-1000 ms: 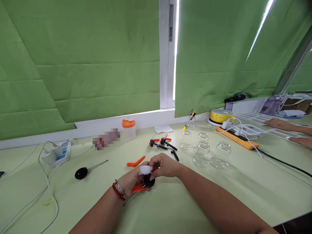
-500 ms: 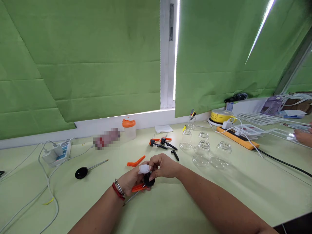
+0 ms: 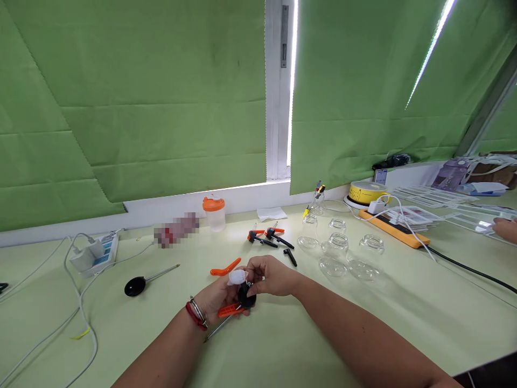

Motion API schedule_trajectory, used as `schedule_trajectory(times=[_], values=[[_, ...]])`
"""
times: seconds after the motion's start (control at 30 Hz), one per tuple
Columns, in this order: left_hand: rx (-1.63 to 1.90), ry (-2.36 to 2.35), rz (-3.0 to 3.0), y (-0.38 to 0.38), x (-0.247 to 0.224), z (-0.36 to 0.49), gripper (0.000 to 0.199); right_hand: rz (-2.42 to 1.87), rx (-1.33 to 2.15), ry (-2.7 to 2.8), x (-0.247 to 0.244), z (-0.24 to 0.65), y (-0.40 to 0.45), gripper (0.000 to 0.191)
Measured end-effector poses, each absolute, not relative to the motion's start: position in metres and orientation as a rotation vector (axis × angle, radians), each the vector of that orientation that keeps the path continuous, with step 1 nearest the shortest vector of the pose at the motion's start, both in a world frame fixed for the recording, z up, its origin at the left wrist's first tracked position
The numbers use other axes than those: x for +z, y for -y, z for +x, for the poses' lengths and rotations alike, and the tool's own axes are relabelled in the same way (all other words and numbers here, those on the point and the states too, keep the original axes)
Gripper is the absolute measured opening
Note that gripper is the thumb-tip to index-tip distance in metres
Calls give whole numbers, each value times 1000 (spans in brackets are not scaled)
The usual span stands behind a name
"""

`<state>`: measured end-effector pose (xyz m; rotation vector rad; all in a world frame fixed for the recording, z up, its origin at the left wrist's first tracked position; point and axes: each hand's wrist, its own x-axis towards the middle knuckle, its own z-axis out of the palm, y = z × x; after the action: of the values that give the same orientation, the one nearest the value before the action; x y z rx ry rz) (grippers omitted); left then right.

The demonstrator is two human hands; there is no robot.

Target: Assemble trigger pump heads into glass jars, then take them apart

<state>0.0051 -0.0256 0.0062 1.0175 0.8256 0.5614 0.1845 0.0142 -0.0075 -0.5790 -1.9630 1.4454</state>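
Observation:
My left hand [image 3: 220, 299] is closed around a black round cap [image 3: 246, 298], which has an orange lever [image 3: 230, 310] and a thin metal rod [image 3: 217, 328] pointing down to the left. A white wrap [image 3: 237, 277] shows at a digit of that hand. From the right, my right hand [image 3: 272, 276] pinches at the top of the same cap; any small part between its fingertips is hidden. Just beyond my hands lies a loose orange lever [image 3: 225, 268]. To the left rests another black round cap with a metal rod [image 3: 135, 286].
Two black-and-orange assemblies [image 3: 274, 235] and a small black handle [image 3: 290, 257] lie ahead. Several glass jars [image 3: 337, 250] stand to their right. Cables and a white power strip [image 3: 105, 253] are at left; an orange power strip [image 3: 398, 229] is at right, near another person's hand [image 3: 505, 229].
My fingers shift only slightly on the black cap, and the white wrap moves a little up and left. The other person's hand has moved to the right.

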Motion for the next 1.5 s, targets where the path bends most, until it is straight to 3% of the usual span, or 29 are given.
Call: schedule_trajectory(times=[0.4,1.5], values=[[581,-791,1002,27,9,7,32,-578,1459,2007,-7,186,-15,28],[534,-784,1056,24,5,5,40,-564,1614,1781,-11,181,-14,35]])
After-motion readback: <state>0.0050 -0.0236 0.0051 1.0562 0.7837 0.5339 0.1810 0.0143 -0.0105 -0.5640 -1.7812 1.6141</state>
